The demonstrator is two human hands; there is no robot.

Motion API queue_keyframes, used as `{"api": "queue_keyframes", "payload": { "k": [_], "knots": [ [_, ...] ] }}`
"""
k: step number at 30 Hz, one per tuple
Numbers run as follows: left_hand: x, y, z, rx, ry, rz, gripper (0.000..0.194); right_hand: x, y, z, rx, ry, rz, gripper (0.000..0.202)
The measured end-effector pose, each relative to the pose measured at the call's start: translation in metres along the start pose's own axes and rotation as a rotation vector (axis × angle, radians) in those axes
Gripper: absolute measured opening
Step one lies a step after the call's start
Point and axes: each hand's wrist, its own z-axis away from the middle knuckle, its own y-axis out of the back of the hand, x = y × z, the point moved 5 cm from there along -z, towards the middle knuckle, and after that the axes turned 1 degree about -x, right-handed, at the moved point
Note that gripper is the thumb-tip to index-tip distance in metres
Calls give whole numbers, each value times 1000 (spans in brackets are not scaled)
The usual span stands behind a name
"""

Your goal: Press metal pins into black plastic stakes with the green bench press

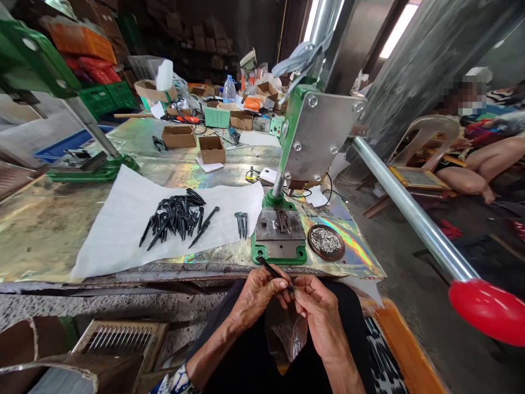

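Note:
My left hand (260,291) is closed on a slim black plastic stake (269,267), thumb on top, above my lap near the table edge. My right hand (319,300) pinches at the lower end of the same stake; its fingertips hide that end. Just beyond my hands stands a green hand press (283,250) with a metal block on its base. Right of the base sits a round dish (327,242) of small silvery pins. A pile of black stakes (174,216) lies on a white sheet (118,241), with a few (241,225) set apart near the press.
The press's long lever with a red knob (488,309) reaches out at the right. Another green press (94,169) stands at the left. Cardboard boxes (179,137) and clutter fill the table's back. An orange crate (404,345) holds black pieces beside my leg. A person sits at the far right.

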Motion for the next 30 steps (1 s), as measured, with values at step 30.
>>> {"api": "queue_keyframes", "payload": {
  "k": [30],
  "knots": [
    [52,43,-125,274,-313,-484,10,-114,49,-11,272,213,-145,31]
  ]
}}
